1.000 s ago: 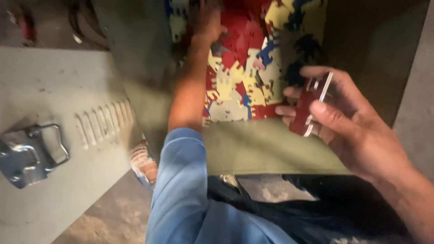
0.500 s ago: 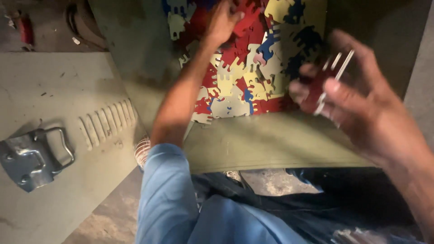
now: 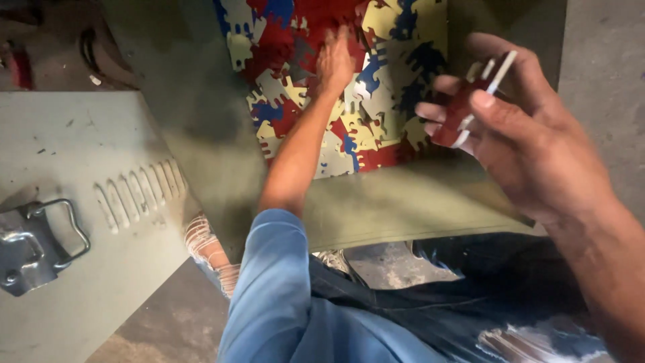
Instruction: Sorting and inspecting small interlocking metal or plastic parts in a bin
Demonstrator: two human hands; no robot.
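A mat of interlocked flat pieces in red, yellow, blue and cream lies on an olive-green panel. My left hand reaches forward and rests flat on the middle of the mat, fingers spread; it is blurred. My right hand is raised beside the mat's right edge and grips a small stack of flat pieces, dark red with pale edges, between thumb and fingers.
A grey-green metal lid with louvre slots and a steel latch lies at the left. My blue sleeve and dark torn trousers fill the bottom. Concrete floor shows at the right.
My left hand has slid down from the mat's top edge onto its middle. My right hand, with the stack, has risen and come nearer the camera.
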